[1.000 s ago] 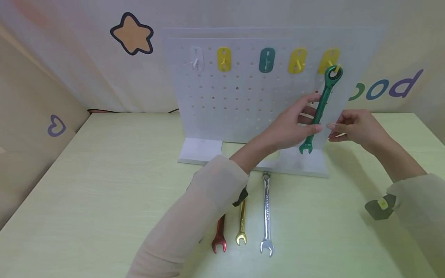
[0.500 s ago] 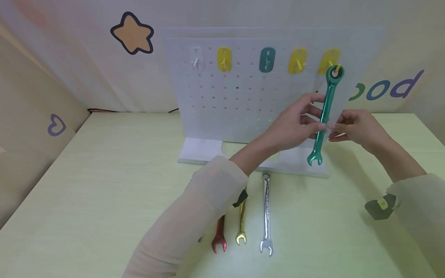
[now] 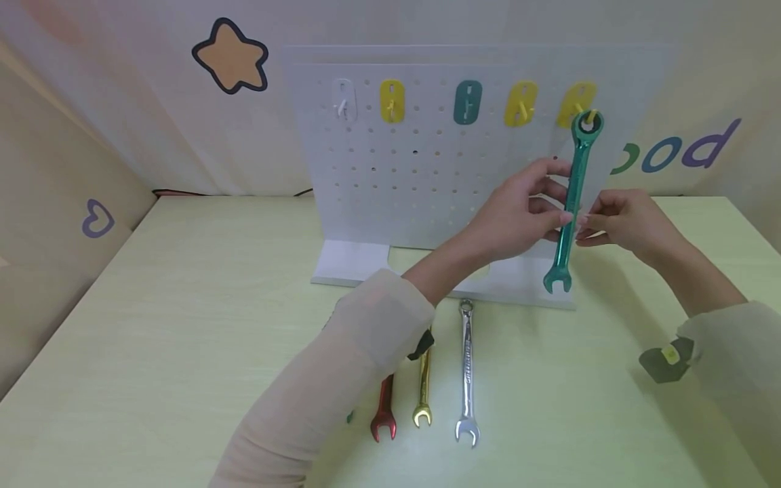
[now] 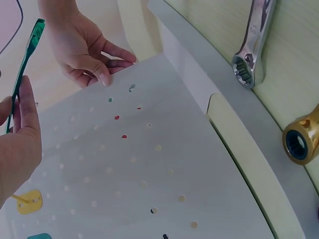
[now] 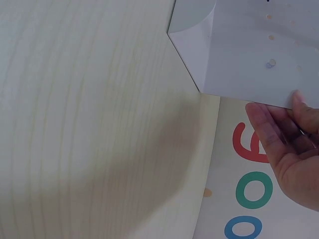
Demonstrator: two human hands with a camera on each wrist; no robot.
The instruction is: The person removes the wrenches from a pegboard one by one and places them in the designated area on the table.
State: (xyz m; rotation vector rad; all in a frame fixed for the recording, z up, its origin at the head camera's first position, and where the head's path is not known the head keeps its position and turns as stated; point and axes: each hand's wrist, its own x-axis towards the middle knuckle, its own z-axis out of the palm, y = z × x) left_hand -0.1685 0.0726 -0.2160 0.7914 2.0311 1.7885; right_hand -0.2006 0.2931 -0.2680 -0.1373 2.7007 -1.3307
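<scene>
A green combination wrench (image 3: 576,183) stands almost upright before the right side of the white pegboard (image 3: 390,224). Its ring end is around the tip of the rightmost yellow hook (image 3: 576,103); the open-ended jaw points down. My left hand (image 3: 518,207) pinches the shank between thumb and fingers, and in the left wrist view the same wrench (image 4: 29,55) is seen edge-on. With thumb and fingers my right hand (image 3: 641,224) grips the pegboard's right edge, as the right wrist view also shows of the hand (image 5: 291,154).
Silver (image 3: 468,373), gold (image 3: 424,386) and red (image 3: 384,410) wrenches lie on the table before the pegboard's base; my left sleeve (image 3: 342,379) partly covers the gold and red ones. Further left on the board hang yellow (image 3: 521,103), green (image 3: 468,103), yellow (image 3: 392,102) and white (image 3: 344,100) hooks.
The green wrench's lower end has swung right and its tilt has lessened, while its ring has stayed at the hook. My left hand followed slightly rightward. My right hand has kept its place.
</scene>
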